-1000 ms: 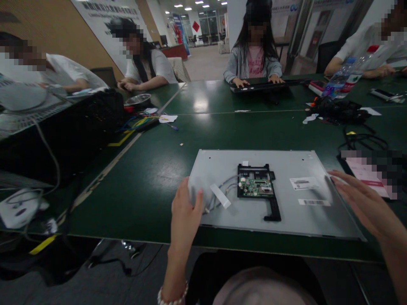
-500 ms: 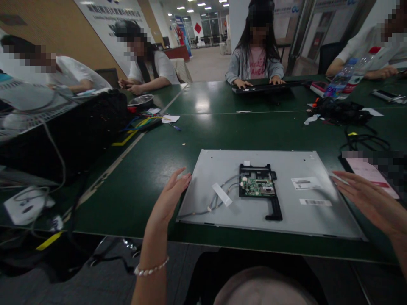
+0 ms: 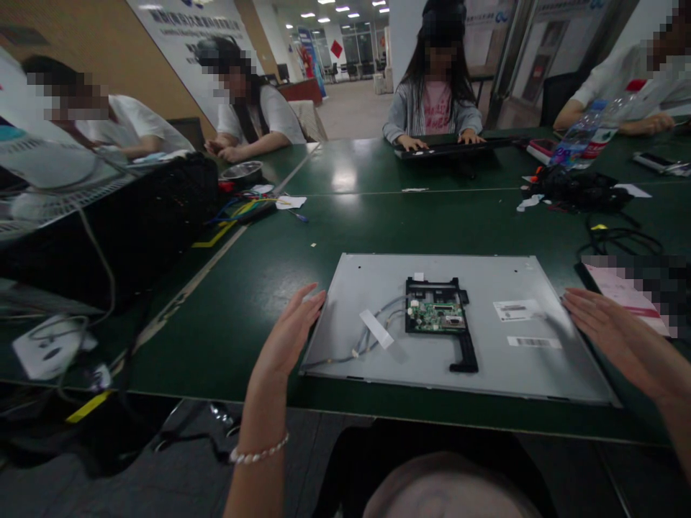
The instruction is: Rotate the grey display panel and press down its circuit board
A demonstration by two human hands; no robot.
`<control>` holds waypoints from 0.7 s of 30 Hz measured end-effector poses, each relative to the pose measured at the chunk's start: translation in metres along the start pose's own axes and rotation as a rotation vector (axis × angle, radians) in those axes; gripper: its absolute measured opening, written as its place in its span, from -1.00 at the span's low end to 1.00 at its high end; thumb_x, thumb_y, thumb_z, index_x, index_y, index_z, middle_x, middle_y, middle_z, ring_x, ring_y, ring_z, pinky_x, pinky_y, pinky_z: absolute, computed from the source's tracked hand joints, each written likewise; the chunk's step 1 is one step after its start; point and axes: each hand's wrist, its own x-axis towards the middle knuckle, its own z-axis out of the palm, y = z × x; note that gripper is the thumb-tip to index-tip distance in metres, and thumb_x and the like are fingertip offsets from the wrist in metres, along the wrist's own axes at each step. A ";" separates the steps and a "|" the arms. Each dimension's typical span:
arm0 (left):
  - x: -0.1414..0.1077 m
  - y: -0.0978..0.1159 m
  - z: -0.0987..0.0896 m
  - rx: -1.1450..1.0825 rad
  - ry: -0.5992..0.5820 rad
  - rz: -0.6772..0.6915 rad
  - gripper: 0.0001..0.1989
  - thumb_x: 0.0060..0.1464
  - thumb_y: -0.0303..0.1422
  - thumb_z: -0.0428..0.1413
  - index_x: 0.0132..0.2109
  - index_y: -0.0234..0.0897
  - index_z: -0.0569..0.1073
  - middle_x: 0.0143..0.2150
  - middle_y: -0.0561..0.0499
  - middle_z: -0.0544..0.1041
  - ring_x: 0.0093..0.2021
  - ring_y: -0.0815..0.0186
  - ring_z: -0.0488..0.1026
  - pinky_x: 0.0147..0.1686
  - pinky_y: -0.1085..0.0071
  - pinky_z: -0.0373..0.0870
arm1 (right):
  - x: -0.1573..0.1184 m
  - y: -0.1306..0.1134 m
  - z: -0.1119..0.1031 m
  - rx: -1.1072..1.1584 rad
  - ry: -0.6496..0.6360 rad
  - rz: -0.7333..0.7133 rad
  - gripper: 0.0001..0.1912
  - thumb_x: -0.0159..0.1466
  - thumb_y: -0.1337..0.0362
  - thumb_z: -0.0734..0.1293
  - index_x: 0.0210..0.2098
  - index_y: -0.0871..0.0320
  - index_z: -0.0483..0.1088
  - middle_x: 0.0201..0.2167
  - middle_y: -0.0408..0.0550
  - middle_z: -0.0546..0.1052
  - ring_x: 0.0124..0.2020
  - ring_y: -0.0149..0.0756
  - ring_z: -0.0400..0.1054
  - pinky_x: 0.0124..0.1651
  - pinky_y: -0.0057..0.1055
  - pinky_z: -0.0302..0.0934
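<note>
Two hands flank the panel. Left hand (image 3: 283, 334): fingers (image 3: 309, 311) straight, lying close together, tips at the panel's left edge; contact unclear. Right hand (image 3: 620, 334): fingers (image 3: 586, 301) extended and nearly together at the right edge; contact also unclear. Neither pinches anything.

Change: a second ago the left thumb lay over the panel's face. Now that hand is out beside the edge, and the lower-left corner and cable end it covered are exposed. Right hand much as before.

Panel (image 3: 497, 277): flat on the bench (image 3: 253, 295), near its front edge, between the hands, grey side up, not shifted on the bench. On it, a black frame (image 3: 467, 352) around a green board (image 3: 436, 317). Grey cables (image 3: 330, 360) run from the board to the lower-left corner, white tape (image 3: 376, 329) across them. Right of the frame, a white label (image 3: 512, 310), barcode strip (image 3: 534, 342) below.

Farther out: pink sheet (image 3: 620, 291) beyond the right hand; black cord (image 3: 629, 237) behind it; two bottles (image 3: 580, 137) farther back. Opposite, a person (image 3: 436, 108) has both hands on a dark flat object (image 3: 448, 150), unchanged.
</note>
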 end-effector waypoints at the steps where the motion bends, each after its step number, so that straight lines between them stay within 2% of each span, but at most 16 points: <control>1: -0.001 0.000 0.000 0.005 0.005 -0.002 -0.41 0.14 -0.16 0.11 0.27 -0.27 0.26 0.20 -0.23 0.43 0.28 0.18 0.30 0.30 0.23 0.17 | 0.000 0.002 -0.002 0.105 -0.020 0.077 -0.48 0.35 0.05 0.09 0.25 -0.04 0.29 0.29 0.07 0.32 0.28 -0.08 0.22 0.21 -0.33 0.23; 3: -0.002 0.001 0.001 -0.011 0.021 -0.014 -0.40 0.13 -0.17 0.13 0.26 -0.29 0.27 0.18 -0.22 0.45 0.27 0.17 0.31 0.30 0.21 0.16 | 0.000 0.005 -0.005 0.199 -0.035 0.163 -0.48 0.33 0.03 0.13 0.25 -0.06 0.27 0.32 0.04 0.28 0.32 -0.07 0.14 0.27 -0.31 0.15; 9: -0.003 0.003 0.006 -0.036 0.042 -0.018 -0.43 0.11 -0.18 0.16 0.23 -0.27 0.30 0.17 -0.20 0.46 0.26 0.19 0.33 0.29 0.25 0.17 | -0.004 0.002 -0.004 0.226 -0.040 0.159 -0.49 0.33 0.00 0.16 0.22 -0.02 0.28 0.27 0.09 0.34 0.31 -0.04 0.17 0.29 -0.28 0.11; 14: -0.002 0.001 0.009 -0.010 0.056 -0.008 -0.42 0.12 -0.16 0.14 0.24 -0.23 0.30 0.18 -0.20 0.45 0.25 0.15 0.33 0.29 0.19 0.17 | -0.002 0.004 -0.001 0.163 -0.038 0.098 -0.42 0.35 -0.01 0.09 0.31 0.00 0.14 0.27 0.16 0.34 0.30 -0.01 0.18 0.27 -0.21 0.16; 17: -0.001 0.000 0.011 -0.006 0.047 -0.002 -0.41 0.13 -0.16 0.13 0.27 -0.22 0.28 0.23 -0.23 0.39 0.26 0.13 0.32 0.30 0.14 0.14 | 0.000 0.004 -0.002 0.131 -0.072 0.093 -0.41 0.36 0.00 0.05 0.32 0.02 0.12 0.28 0.15 0.32 0.29 -0.03 0.20 0.21 -0.25 0.23; 19: 0.000 0.001 0.012 -0.005 0.050 -0.001 -0.38 0.14 -0.16 0.13 0.30 -0.25 0.25 0.26 -0.26 0.35 0.28 0.12 0.29 0.32 0.13 0.09 | 0.000 0.000 -0.002 0.039 -0.076 0.019 -0.41 0.38 0.02 -0.01 0.33 0.07 0.11 0.27 0.17 0.35 0.25 -0.06 0.25 0.15 -0.30 0.29; 21: 0.001 0.002 0.013 -0.015 0.068 -0.008 -0.37 0.14 -0.16 0.13 0.30 -0.26 0.25 0.27 -0.26 0.34 0.29 0.12 0.27 0.33 0.14 0.05 | -0.002 -0.007 0.001 -0.205 -0.040 -0.147 -0.40 0.39 0.07 -0.08 0.32 0.11 0.13 0.18 0.16 0.44 0.17 -0.10 0.37 0.06 -0.33 0.36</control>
